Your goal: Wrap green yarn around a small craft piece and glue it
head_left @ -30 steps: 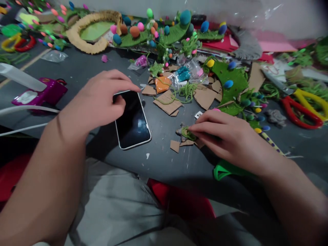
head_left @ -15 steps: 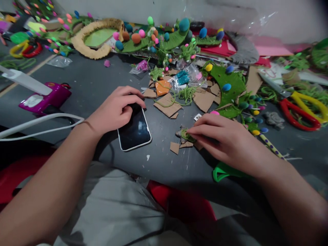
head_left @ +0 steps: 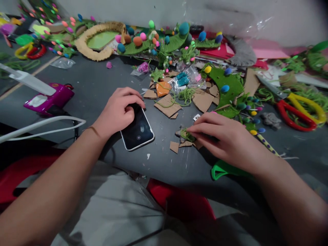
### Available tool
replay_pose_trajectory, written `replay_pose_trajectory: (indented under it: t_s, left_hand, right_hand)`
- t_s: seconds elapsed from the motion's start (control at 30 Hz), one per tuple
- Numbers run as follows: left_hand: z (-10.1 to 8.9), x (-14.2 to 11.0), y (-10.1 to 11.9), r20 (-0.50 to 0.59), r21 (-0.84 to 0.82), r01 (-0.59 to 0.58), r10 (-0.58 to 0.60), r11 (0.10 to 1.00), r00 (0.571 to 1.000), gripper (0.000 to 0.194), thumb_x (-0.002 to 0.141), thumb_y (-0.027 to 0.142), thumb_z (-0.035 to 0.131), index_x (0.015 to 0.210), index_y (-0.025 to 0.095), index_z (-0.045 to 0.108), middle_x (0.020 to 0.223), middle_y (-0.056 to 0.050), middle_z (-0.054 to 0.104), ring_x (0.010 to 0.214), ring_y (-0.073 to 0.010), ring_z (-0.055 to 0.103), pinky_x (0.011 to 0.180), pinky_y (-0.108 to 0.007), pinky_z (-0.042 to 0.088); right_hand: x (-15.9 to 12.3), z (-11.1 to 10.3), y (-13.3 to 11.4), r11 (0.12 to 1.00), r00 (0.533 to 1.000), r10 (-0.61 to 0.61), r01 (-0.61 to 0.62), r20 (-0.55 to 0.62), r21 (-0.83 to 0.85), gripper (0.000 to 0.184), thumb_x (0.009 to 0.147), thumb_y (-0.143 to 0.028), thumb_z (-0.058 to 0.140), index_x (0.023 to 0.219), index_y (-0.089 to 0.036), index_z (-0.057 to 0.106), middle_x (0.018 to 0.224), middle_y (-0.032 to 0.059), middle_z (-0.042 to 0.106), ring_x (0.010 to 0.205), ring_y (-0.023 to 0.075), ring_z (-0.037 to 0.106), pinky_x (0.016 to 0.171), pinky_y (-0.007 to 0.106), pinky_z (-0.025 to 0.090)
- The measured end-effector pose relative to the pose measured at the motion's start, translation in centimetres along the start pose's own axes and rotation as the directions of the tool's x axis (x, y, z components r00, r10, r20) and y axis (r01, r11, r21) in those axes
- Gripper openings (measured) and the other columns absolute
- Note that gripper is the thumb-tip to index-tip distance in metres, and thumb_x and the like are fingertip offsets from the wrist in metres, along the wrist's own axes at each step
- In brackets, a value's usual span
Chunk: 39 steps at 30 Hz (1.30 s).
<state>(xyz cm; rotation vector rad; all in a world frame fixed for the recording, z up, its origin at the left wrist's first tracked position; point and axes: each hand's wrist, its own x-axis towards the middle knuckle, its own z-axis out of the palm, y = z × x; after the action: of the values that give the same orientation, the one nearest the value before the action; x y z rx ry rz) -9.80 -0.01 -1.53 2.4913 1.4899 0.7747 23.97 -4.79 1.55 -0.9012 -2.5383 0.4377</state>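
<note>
My left hand [head_left: 119, 109] is curled over the upper left part of a white-edged smartphone [head_left: 139, 131], which lies on the dark table. Its fingers grip the phone's edges, and a small round icon glows low on the dark screen. My right hand [head_left: 217, 133] pinches a small grey piece with green yarn [head_left: 185, 134] at the table, thumb and fingertips together. Part of that piece is hidden by the fingers. Small cardboard scraps [head_left: 174, 147] lie just below it, and a tiny white object [head_left: 196, 117] shows behind the fingertips.
Green-handled scissors [head_left: 222, 169] lie under my right wrist. Red-and-yellow scissors [head_left: 299, 109] rest at right. Cardboard pieces [head_left: 167, 106], an orange packet [head_left: 163, 89] and a green yarn crescent [head_left: 230, 85] spread behind. A purple device [head_left: 51, 99] and white cable [head_left: 43, 124] are at left.
The phone has shifted slightly to the right under my left hand, and a round icon now shows on its screen. My right hand keeps its pinch in nearly the same place.
</note>
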Motion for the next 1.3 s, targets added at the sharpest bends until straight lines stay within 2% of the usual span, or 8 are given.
replay_pose_trajectory:
  t_s: [0.13,0.23,0.3,0.4,0.53,0.93,1.17,1.3]
  left_hand:
    - [-0.5,0.0,0.5,0.002,0.008,0.028,-0.028,1.0,1.0,0.037,0.074,0.011,0.052,0.094,0.027,0.077,0.119,-0.005,0.072,0.114,-0.0314,0.065,0.105,-0.056,0.051]
    - [-1.1,0.1,2.2,-0.076,-0.007,0.006,-0.007,1.0,0.997,0.035,0.078,0.012,0.057,0.103,0.021,0.079,0.121,-0.007,0.074,0.118,-0.0344,0.066,0.109,-0.06,0.05]
    - [-1.4,0.2,4.0,-0.145,-0.086,-0.044,0.031,0.995,0.989,0.031,0.083,0.012,0.057,0.105,0.022,0.078,0.119,-0.006,0.075,0.114,-0.0293,0.068,0.108,-0.055,0.052]
    - [-0.9,0.1,6.8,-0.018,-0.178,-0.15,0.149,0.973,0.989,0.03,0.087,0.012,0.058,0.107,0.026,0.075,0.121,-0.005,0.074,0.112,-0.0242,0.069,0.102,-0.048,0.055]
    - [0.4,-0.3,9.0,0.177,-0.186,-0.301,0.333,0.935,0.926,0.03,0.092,0.014,0.055,0.111,0.026,0.074,0.121,-0.006,0.073,0.11,-0.0249,0.069,0.097,-0.046,0.053]
    - [0.8,-0.4,9.0,0.259,-0.087,-0.418,0.426,0.904,0.867,0.029,0.099,0.02,0.053,0.119,0.027,0.073,0.127,-0.009,0.068,0.112,-0.0291,0.063,0.09,-0.048,0.048]
    - [1.0,-0.4,9.0,0.27,-0.076,-0.391,0.396,0.917,0.878,0.029,0.099,0.02,0.053,0.117,0.025,0.075,0.125,-0.01,0.067,0.11,-0.0296,0.063,0.089,-0.048,0.047]
    - [1.1,-0.4,8.9,0.272,-0.07,-0.381,0.385,0.922,0.882,0.03,0.098,0.018,0.052,0.118,0.024,0.075,0.125,-0.01,0.067,0.11,-0.0296,0.063,0.09,-0.048,0.048]
  right_hand:
    - [0.0,0.1,-0.1,1.0,1.0,-0.007,0.007,-0.011,-0.006,0.021,0.105,-0.023,0.054,0.114,-0.018,0.072,0.109,0.0104,0.069,0.093,0.0184,0.067,0.078,0.031,0.053]
    - [0.0,0.3,-0.2,1.0,1.0,0.008,-0.008,-0.014,-0.011,0.022,0.106,-0.024,0.052,0.117,-0.018,0.071,0.111,0.0099,0.07,0.095,0.0183,0.067,0.079,0.031,0.052]
    - [0.1,0.5,-0.2,1.0,1.0,0.018,-0.018,-0.016,-0.008,0.021,0.106,-0.024,0.052,0.115,-0.018,0.07,0.112,0.0087,0.07,0.096,0.0181,0.067,0.08,0.031,0.051]
    - [0.2,0.7,-0.2,1.0,0.999,0.03,-0.03,-0.019,0.005,0.016,0.106,-0.023,0.055,0.11,-0.019,0.069,0.109,0.007,0.07,0.095,0.0172,0.066,0.079,0.03,0.05]
    - [0.4,0.7,-0.2,0.999,0.999,0.039,-0.039,-0.017,0.015,0.014,0.105,-0.022,0.055,0.106,-0.018,0.068,0.103,0.0064,0.069,0.091,0.0169,0.065,0.078,0.03,0.049]
    - [0.2,1.3,-0.1,1.0,0.997,-0.01,0.01,-0.073,-0.008,0.02,0.103,-0.015,0.057,0.112,-0.019,0.074,0.111,0.0084,0.069,0.097,0.0172,0.065,0.078,0.029,0.052]
    - [-0.1,1.1,0.2,1.0,0.999,0.02,-0.02,-0.047,0.0,0.028,0.105,-0.02,0.055,0.129,-0.021,0.069,0.123,0.0058,0.068,0.105,0.0154,0.067,0.088,0.025,0.053]
    - [-0.1,0.4,0.4,0.998,0.997,0.065,-0.065,-0.041,-0.006,0.024,0.104,-0.021,0.057,0.124,-0.022,0.069,0.12,0.0065,0.069,0.103,0.0182,0.067,0.084,0.029,0.053]
